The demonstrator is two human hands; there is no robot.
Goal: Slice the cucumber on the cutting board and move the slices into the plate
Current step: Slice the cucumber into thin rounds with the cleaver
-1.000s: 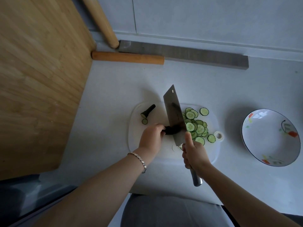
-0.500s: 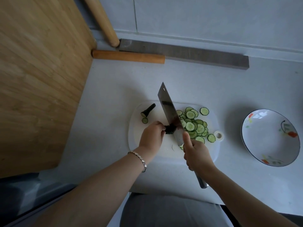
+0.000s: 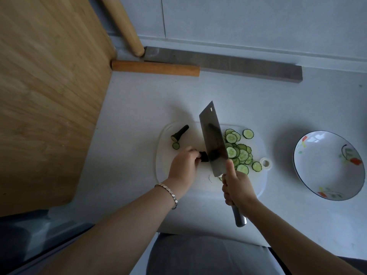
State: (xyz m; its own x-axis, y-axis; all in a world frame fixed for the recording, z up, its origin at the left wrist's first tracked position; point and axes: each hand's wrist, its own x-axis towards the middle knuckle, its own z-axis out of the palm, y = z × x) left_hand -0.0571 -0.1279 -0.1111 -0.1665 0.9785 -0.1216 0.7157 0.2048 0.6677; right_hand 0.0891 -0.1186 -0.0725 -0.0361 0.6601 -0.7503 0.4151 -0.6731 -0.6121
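A white cutting board lies on the pale counter. My left hand pinches a short dark cucumber stub against the board. My right hand grips the handle of a cleaver, whose blade stands right beside the stub on its right. Several thin cucumber slices are piled to the right of the blade. A cut-off cucumber end and one small slice lie at the board's far left. The flowered plate sits empty to the right of the board.
A large wooden board leans along the left. A wooden rolling pin, a second wooden dowel and a grey bar lie against the back wall. My grey-clad lap is below the counter's front edge.
The cleaver rose and tilted left, then came back down against the stub. The stub has become shorter, and my left hand has stayed on it.
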